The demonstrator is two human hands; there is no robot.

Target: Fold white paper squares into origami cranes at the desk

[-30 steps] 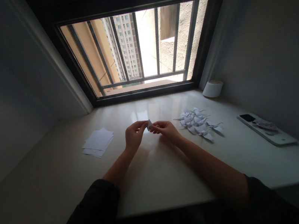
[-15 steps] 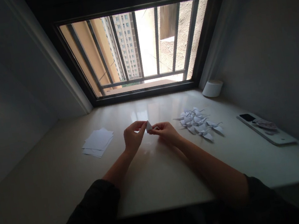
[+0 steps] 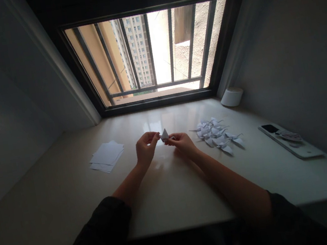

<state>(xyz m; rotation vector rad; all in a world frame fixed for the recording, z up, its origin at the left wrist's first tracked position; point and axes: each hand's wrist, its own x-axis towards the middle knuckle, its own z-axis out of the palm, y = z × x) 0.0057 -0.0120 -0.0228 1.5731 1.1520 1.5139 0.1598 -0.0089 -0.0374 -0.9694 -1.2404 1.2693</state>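
Between my two hands is a small white paper crane (image 3: 164, 134), its pointed fold facing up, held just above the table. My left hand (image 3: 146, 145) pinches a tip at its left side with thumb and forefinger. From the right, my right hand (image 3: 182, 142) grips its lower body, and the fingers hide part of it. Several finished-looking white paper cranes (image 3: 214, 131) lie heaped to the right of my right hand. Left of my left hand is a loose stack of white paper squares (image 3: 106, 154).
A white table (image 3: 169, 200) runs up to a barred window (image 3: 152, 53). At the back right stands a white roll-shaped object (image 3: 232, 97). A phone (image 3: 290, 141) in a pale case lies near the right wall (image 3: 295, 56).
My left fingertips have slid from the crane's upright fold to a tip on its left. The crane has shifted slightly right and shows more of itself.
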